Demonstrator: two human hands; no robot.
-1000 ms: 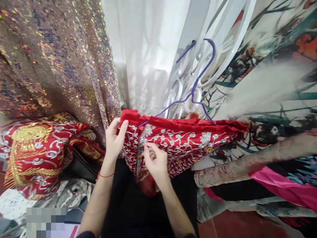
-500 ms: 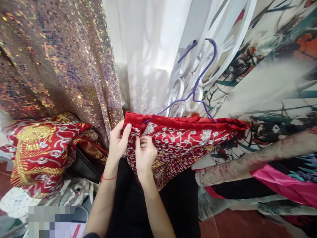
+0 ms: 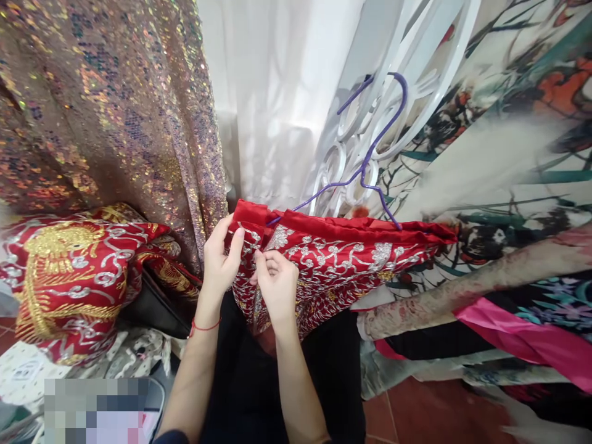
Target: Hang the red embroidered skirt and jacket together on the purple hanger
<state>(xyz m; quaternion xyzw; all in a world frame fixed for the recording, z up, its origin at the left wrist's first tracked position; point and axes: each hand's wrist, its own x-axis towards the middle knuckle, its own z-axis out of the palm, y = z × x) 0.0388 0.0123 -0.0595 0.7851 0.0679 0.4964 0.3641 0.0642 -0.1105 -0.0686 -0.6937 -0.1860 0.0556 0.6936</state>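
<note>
A red skirt with silver and gold embroidery and a plain red satin waistband hangs from a purple wire hanger. My left hand is closed on the waistband's left end, thumb in front and fingers behind. Just right of it, my right hand pinches at the top of the skirt's side opening, below the waistband. Whatever lies between those fingertips is too small to make out. Below my hands the skirt drops in folds against my dark clothing.
At left lies a bundle of red and gold embroidered cloth beside a sequinned curtain. The hanger hooks on a white scrollwork frame. Rolled fabrics stick out at right, above a red tiled floor.
My right hand has shifted slightly right, still pinching by the opening. The waistband's left end has risen a little in my left hand. The camera view has moved slightly.
</note>
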